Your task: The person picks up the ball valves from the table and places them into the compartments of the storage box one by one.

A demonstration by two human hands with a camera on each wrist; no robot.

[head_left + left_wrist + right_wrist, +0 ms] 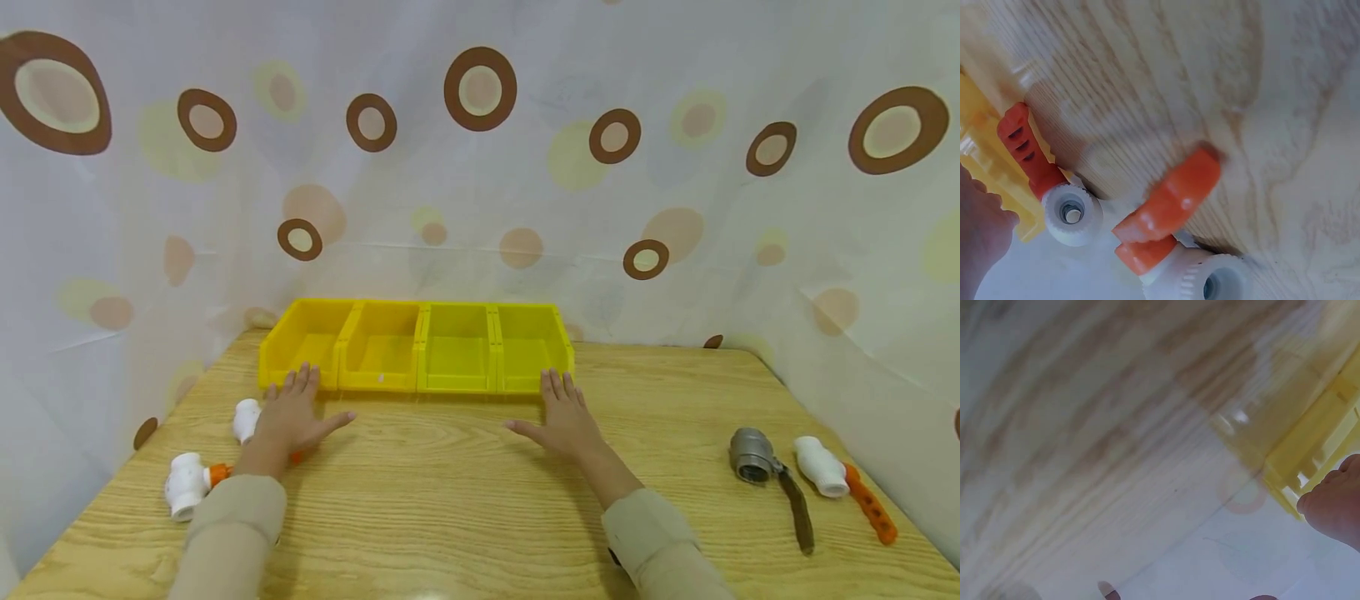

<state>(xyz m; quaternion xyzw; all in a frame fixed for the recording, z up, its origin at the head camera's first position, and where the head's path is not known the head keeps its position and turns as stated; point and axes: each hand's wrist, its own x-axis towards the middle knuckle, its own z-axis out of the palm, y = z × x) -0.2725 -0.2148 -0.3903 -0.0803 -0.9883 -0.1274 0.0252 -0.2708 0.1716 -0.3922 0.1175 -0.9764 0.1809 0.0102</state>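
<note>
Wood-grain table (450,500) bears yellow bins (459,384), left hand (291,419) at their front left end, right hand (567,422) at their front right, fingers straight, thumbs spread, valves (183,486) in front of them to either side.

Small workshop-like station, wider room unidentifiable, wood-grain worktop (450,500), white sheeting (420,187) with printed brown rings on back and sides, four yellow open-front parts bins (459,384), ball valves (752,450) in white plastic and grey metal.
</note>
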